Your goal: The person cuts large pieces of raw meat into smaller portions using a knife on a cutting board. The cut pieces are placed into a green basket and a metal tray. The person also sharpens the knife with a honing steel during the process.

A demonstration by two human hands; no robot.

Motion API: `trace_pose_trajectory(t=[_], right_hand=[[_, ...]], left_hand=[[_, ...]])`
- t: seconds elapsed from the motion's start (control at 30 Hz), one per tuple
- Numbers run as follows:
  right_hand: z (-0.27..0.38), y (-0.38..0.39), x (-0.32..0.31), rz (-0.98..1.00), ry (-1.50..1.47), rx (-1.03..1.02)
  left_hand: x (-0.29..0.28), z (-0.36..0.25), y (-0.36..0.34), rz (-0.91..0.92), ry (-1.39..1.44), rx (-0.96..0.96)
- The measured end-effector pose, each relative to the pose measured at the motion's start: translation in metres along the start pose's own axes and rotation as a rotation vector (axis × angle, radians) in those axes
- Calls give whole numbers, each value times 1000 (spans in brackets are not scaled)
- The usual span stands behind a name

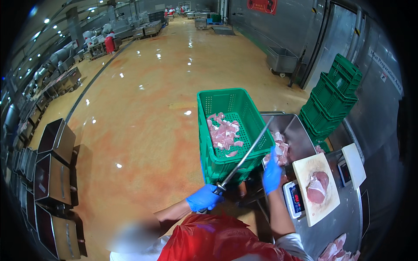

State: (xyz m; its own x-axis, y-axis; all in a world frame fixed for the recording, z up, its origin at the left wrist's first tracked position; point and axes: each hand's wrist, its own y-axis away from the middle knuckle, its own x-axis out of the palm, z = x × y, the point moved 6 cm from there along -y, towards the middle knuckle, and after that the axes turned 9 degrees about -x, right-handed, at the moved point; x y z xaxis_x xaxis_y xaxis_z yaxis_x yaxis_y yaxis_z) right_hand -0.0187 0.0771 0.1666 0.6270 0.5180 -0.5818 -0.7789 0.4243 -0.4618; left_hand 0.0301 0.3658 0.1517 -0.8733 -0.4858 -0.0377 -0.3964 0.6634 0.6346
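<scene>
My left hand (203, 198), in a blue glove, is closed round the dark handle of a honing steel (248, 153). The steel's long rod slants up and to the right, past the front of a green crate (230, 163). My right hand (272, 176), also gloved in blue, is raised beside the rod with its fingers closed; what it grips is hidden. Right of it, a raw piece of meat (317, 188) lies on a white cutting board (327, 208), which rests on a digital scale (289, 201). Cut meat pieces (224, 132) lie inside the crate.
A steel bin (300, 129) with more meat stands beyond my right hand. Green crates (324, 106) are stacked by the wall. More meat (337, 249) lies on the steel table (320, 235) at lower right. Metal carts (51, 180) line the left side. The floor (143, 108) looks wet.
</scene>
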Motion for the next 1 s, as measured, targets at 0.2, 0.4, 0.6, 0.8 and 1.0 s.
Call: trace_pose_trajectory(t=[0.2, 0.4, 0.6, 0.8, 1.0], right_hand=[[43, 12, 1, 215, 11, 176], [-13, 0, -4, -79, 137, -102], [33, 10, -2, 202, 183, -126], [-23, 38, 11, -174, -48, -130], [-52, 61, 22, -87, -60, 148]], left_hand=[[13, 0, -11, 15, 98, 53], [13, -13, -16, 71, 52, 59], [16, 1, -22, 100, 288, 28], [21, -27, -10, 111, 131, 74], [2, -30, -8, 9, 178, 159]])
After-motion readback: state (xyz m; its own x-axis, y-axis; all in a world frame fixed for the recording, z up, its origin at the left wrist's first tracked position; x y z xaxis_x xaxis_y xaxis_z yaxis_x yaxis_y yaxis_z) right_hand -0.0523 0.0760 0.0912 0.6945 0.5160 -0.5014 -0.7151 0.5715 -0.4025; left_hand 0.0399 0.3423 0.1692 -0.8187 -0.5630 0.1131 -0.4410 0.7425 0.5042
